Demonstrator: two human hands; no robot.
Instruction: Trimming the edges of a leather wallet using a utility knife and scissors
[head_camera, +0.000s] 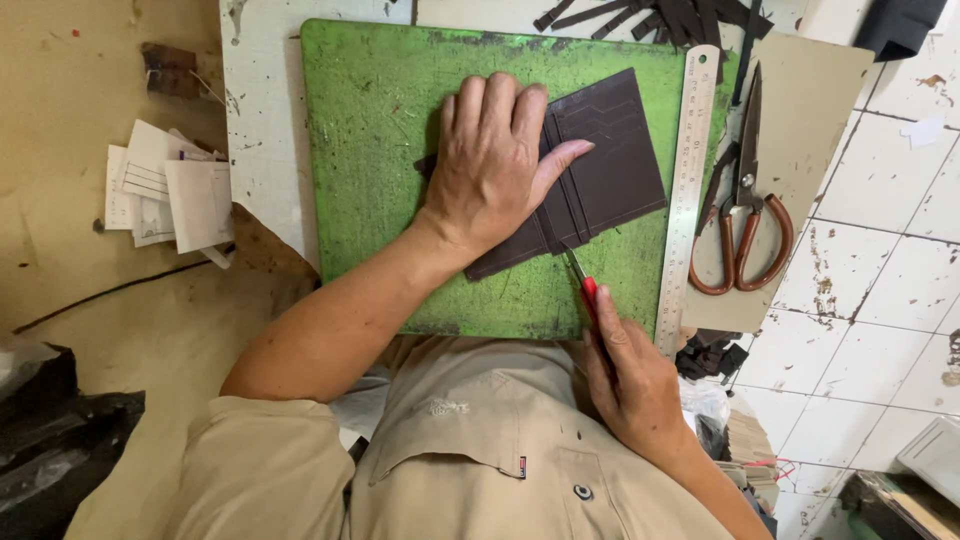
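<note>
- The dark brown leather wallet piece lies flat on the green cutting mat, toward the mat's right half, with its long axis tilted, running from the near-left up to the far-right.
- The left hand presses palm-down on the piece's left part, fingers spread and flat, thumb out across the card slots.
- The right hand sits off the mat's near edge, fingers closed around a red-handled knife; its blade tip meets the piece's near edge, just beside the left wrist.
- A steel ruler lies along the mat's right side; brown-handled scissors lie beyond it.
</note>
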